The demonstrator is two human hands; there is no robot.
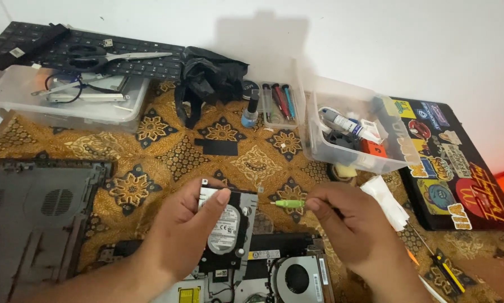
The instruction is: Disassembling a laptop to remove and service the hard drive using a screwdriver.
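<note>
A patterned gold-and-brown cloth [168, 151] is spread beneath the opened laptop [263, 275]. Above the laptop, a hard drive [229, 227] is gripped by the left hand [187, 230], fingers clamped on its edge. Right of the drive, a green-handled tool [288, 203] is pinched by the right hand [350, 224].

The rectangular hard drive [228, 224] shows brushed silver metal with a glossy white paper label. At 3 o'clock from it, the small screwdriver's pale green handle [289, 203] looks like matt plastic. Beneath lies a woven gold-and-black patterned cloth [168, 148]; at 1 o'clock stands a clear, smooth plastic tub [353, 160].
</note>
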